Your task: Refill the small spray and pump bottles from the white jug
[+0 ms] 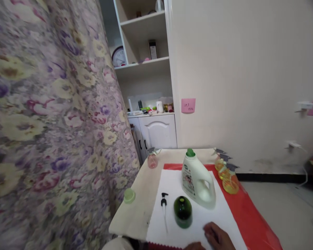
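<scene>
My right hand [218,236] is at the front of the white sheet, just right of a round dark green bottle [183,212]. Its fingers are curled in, and nothing shows in them. Only the top of my left hand [195,246] enters at the bottom edge; its fingers are hidden. The green bottle stands upright with its neck uncovered. Left of it lies a black pump head [164,199] with a clear dip tube. Behind the bottle stands a pale green detergent jug [198,182] with a green spout. A light green cap [129,195] sits at the table's left side.
Several spray bottles with yellow liquid [230,184] line the right side on a red sheet [253,218]. A pink spray bottle [152,160] stands at the back left. A floral curtain [59,125] hangs left of the table; a white cabinet [158,132] is behind.
</scene>
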`<action>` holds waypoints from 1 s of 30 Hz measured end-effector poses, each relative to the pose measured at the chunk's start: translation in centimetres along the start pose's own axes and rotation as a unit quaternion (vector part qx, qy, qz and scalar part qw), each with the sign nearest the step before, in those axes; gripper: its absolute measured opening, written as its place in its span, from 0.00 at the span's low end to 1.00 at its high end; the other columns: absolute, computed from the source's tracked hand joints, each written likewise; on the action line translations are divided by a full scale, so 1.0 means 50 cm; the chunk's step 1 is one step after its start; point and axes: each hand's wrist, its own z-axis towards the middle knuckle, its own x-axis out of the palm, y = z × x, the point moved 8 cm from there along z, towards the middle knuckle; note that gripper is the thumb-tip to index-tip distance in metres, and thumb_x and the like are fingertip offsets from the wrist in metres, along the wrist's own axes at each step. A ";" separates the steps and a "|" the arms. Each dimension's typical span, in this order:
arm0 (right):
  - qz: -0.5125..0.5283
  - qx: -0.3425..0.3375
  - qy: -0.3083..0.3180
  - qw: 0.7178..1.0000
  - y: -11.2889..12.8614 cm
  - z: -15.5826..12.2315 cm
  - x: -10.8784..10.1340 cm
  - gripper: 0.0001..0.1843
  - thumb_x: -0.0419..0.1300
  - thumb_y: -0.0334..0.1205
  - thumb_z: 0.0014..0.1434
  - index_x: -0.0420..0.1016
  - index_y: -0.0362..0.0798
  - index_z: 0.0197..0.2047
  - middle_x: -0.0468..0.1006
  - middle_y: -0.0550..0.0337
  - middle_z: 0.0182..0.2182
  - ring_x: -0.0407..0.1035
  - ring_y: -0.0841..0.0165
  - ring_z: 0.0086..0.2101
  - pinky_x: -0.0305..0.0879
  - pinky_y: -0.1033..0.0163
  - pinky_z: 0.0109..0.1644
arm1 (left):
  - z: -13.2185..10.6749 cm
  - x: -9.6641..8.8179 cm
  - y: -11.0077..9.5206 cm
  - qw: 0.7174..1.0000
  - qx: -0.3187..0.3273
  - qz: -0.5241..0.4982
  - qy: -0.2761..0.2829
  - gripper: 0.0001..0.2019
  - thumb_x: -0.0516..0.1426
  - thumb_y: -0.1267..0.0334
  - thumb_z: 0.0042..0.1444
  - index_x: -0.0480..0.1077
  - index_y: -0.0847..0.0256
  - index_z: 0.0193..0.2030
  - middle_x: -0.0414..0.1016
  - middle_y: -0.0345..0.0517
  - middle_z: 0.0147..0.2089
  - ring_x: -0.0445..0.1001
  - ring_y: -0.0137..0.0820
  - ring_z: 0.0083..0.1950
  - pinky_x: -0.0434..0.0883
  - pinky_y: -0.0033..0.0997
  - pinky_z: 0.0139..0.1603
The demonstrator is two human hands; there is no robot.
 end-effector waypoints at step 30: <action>0.028 0.052 0.001 0.998 0.014 -0.021 -0.019 0.15 0.57 0.51 0.57 0.74 0.48 0.39 0.79 0.58 0.32 0.73 0.61 0.36 0.68 0.60 0.41 | -0.031 -0.269 0.184 0.868 -0.380 0.218 -0.232 0.19 0.55 0.57 0.54 0.65 0.64 0.51 0.78 0.52 0.38 0.76 0.41 0.43 0.65 0.33 0.41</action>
